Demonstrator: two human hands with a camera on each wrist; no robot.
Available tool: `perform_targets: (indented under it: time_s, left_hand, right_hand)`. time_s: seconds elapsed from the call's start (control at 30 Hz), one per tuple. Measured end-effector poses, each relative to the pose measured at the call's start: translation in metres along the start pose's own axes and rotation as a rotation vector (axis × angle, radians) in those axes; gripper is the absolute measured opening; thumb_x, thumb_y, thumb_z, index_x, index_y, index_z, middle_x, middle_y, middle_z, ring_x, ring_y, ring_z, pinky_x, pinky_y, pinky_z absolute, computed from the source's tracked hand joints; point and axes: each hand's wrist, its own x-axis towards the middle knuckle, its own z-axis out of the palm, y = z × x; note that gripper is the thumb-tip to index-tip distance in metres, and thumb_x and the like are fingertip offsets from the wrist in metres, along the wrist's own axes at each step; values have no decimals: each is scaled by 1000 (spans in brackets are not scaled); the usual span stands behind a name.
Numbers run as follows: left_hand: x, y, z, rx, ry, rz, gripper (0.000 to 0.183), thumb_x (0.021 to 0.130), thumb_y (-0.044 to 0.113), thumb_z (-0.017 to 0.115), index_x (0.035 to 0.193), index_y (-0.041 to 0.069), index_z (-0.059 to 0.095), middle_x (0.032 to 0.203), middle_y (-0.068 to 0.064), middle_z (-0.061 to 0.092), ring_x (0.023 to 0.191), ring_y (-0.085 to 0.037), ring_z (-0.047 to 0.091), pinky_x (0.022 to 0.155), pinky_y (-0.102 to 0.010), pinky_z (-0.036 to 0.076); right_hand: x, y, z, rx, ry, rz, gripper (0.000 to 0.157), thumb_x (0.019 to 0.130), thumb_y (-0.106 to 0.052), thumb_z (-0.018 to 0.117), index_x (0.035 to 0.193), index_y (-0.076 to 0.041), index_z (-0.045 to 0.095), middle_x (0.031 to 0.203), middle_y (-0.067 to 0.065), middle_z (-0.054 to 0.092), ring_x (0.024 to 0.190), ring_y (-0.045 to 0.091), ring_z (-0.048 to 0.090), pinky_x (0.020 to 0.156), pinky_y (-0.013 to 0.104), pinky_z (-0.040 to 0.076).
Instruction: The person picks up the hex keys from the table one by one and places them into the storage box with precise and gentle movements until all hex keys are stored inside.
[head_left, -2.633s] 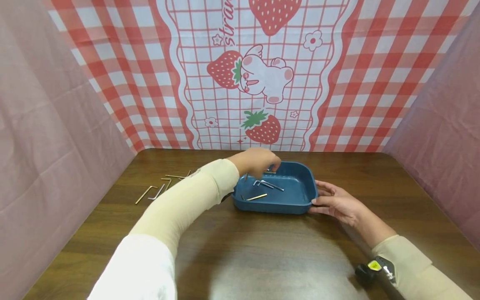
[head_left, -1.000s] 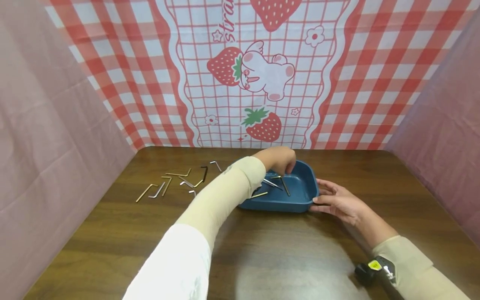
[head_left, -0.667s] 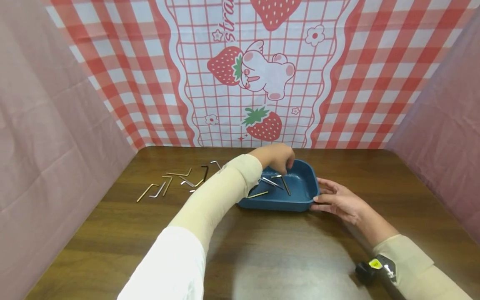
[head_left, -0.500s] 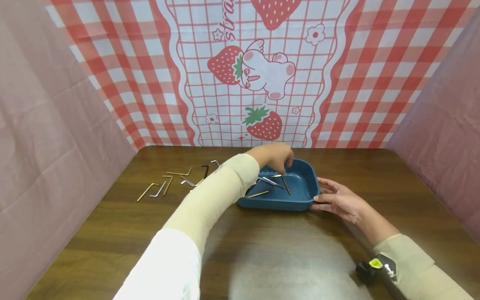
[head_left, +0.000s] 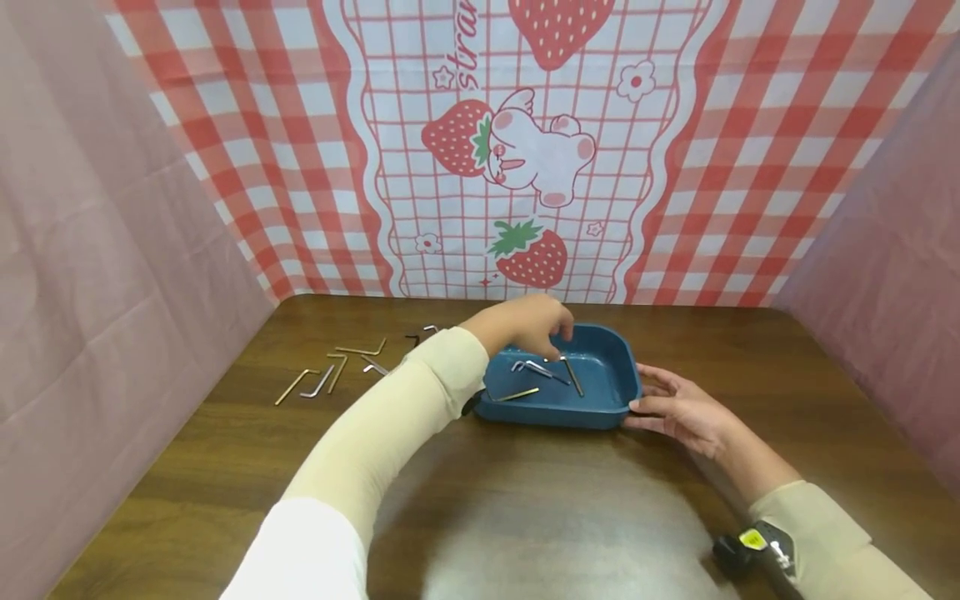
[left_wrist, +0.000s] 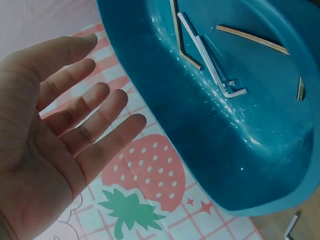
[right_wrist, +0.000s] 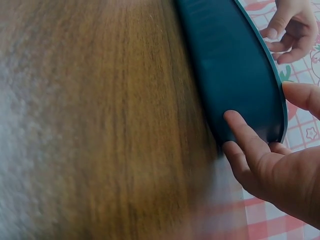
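Note:
An L-shaped gold hex key [head_left: 572,377] lies in the blue rectangular tray [head_left: 555,415], beside silver hex keys [left_wrist: 210,60] and another gold hex key [head_left: 517,394] near the front wall. Over the tray's back left part is my left hand [head_left: 534,323]. Its fingers are spread and loosely bent, with nothing in them, as the left wrist view shows. My right hand [head_left: 686,414] holds the tray at its front right corner. The thumb is at the rim and the other fingertips rest against the outer wall [right_wrist: 240,75].
To the left of the tray, several gold, silver and black hex keys [head_left: 337,372] are scattered on the brown wooden table [head_left: 570,500]. My left forearm covers part of that group. A strawberry-print checked cloth [head_left: 532,150] hangs behind, and pink cloth walls [head_left: 112,250] stand at both sides.
A gold hex key held by my left hand earlier now lies in the tray. The left hand then drew back leftward, its fingers loosening. My right hand stays at the tray's corner.

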Motion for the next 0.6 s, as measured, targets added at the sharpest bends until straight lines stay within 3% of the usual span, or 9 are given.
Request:
perform_targets:
  time_s: [0.2, 0.43, 0.6]
  left_hand:
    - [-12, -1, -6, -17, 52, 14, 36, 85, 27, 75, 118, 14, 67, 116, -2, 64, 109, -16, 56, 93, -29, 47]
    - [-31, -1, -15, 89, 86, 45, 46, 84, 37, 74, 124, 16, 64, 126, 1, 61, 114, -14, 53, 98, -29, 43]
    - [-47, -1, -16, 144, 104, 14, 53, 83, 42, 74, 129, 18, 60, 130, -1, 57, 117, -16, 54, 100, -33, 43]
  right_hand:
    - [-1, 1, 2, 11, -6, -6, 83, 92, 4, 58, 152, 4, 0, 143, 36, 23, 101, 25, 64, 93, 50, 48]
    - [-1, 3, 0, 22, -3, -11, 81, 92, 5, 57, 153, 3, 2, 137, 30, 33, 100, 25, 64, 92, 49, 48]
    - [0, 3, -1, 21, 1, -12, 81, 93, 5, 57, 153, 3, 2, 138, 29, 34, 100, 26, 65, 92, 50, 48]
